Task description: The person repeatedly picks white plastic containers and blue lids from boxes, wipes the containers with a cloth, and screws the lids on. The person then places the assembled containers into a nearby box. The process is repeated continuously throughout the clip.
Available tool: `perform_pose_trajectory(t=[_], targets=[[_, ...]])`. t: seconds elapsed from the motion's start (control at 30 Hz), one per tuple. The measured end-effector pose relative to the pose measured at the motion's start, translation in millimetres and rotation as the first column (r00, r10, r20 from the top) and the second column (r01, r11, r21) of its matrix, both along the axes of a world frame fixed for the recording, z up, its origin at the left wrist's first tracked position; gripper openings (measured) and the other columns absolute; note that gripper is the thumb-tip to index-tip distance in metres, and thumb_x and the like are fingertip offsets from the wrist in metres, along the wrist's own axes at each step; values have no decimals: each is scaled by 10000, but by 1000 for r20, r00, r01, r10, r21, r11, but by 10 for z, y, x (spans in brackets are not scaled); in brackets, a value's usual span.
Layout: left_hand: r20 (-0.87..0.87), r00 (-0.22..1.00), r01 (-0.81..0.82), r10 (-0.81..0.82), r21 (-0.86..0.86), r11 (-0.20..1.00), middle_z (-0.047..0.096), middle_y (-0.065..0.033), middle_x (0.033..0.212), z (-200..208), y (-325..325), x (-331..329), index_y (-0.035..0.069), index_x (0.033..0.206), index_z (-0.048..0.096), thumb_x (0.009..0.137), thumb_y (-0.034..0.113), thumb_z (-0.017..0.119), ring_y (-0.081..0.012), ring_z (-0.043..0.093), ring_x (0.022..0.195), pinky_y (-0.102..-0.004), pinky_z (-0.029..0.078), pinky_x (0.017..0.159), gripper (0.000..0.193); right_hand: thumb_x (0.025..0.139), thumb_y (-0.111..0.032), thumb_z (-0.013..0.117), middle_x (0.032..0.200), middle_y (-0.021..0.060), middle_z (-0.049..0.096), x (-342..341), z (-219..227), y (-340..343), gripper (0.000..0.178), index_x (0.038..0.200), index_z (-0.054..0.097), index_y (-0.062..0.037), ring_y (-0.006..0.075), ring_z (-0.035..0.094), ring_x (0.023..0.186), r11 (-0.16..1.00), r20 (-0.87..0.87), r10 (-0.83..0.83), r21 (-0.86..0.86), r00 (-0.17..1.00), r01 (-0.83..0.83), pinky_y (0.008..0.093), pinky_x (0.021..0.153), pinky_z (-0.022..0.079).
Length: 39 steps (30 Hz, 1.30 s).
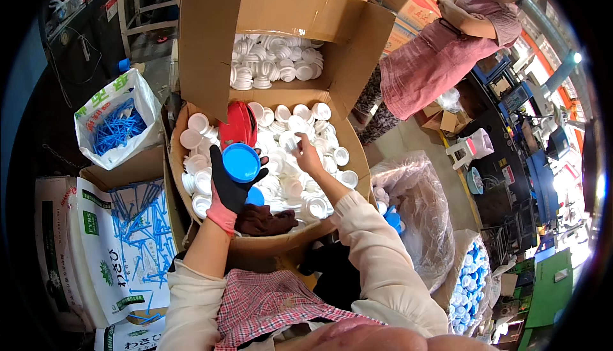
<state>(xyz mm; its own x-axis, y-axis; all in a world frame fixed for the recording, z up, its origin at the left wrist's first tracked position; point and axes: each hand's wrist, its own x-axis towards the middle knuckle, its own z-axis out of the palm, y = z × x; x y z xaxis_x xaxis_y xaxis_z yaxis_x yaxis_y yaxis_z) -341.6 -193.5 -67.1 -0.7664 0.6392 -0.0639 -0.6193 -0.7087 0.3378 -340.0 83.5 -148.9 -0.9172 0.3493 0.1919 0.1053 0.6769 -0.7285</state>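
My left hand [231, 182], in a black glove with a pink cuff, grips a round blue plastic lid [241, 162] over a cardboard box [365, 159]. Heaped in that box are many white plastic caps [281, 166]. Bare, my right hand [309, 157] is among the caps with its fingers drawn together; whitish plastic shows at the fingertips, but I cannot make out what they hold. Another blue piece [255, 196] shows just below my left hand. A red, folded item [237, 126] lies on the caps, and a dark brown cloth [265, 221] rests at the near edge.
Behind stands a second carton [287, 0] of white caps. At left are a bag [115, 153] and a box [143, 236] of thin blue plastic pieces. Plastic-lined containers [418, 210] sit at right. A person in pink [440, 57] stands at the far right.
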Motion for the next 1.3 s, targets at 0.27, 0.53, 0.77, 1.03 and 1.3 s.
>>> perform_pose_trajectory(t=[0.27,0.53,0.77,1.03,1.3], targets=[[-94,964,265,-248,365,893,448,-256,1341,11,148,153,85,1346,404,895,676,342,-459,477,1205,-562,449,931,746,797,11,646,1391,125,341,1149,1191,-610,254,1028,649,-95,276,375,1271,804,-279,449,-288,849,-520,366,945,429],[-153,951,305,-267,365,880,422,-258,1362,103,257,264,149,1412,323,900,661,351,-453,487,1192,-530,544,773,725,711,56,690,1252,113,467,1366,1203,-571,649,1277,396,-60,243,463,1194,605,-420,118,-688,900,-401,360,974,433],[-310,933,207,-181,53,977,372,-268,1402,159,357,282,137,1433,284,921,634,341,-469,442,1233,-560,505,849,716,739,10,730,1316,73,442,1517,1394,-627,603,1278,471,-69,210,420,1240,653,-459,176,-608,871,-452,333,917,464],[-282,927,305,-247,186,934,429,-233,1368,202,441,346,67,1423,293,978,542,283,-369,489,1218,-450,513,890,651,693,67,736,1367,92,395,1501,1383,-614,630,1259,495,-68,234,397,1288,713,-540,223,-477,812,-514,344,991,439],[-747,663,-179,-52,-226,958,451,-122,1361,357,452,620,12,1396,293,878,97,628,-212,498,1201,-337,420,1003,623,653,-45,797,1212,144,518,1480,1494,-879,648,1247,539,-41,308,530,1082,950,-390,306,181,868,-254,369,885,463]])
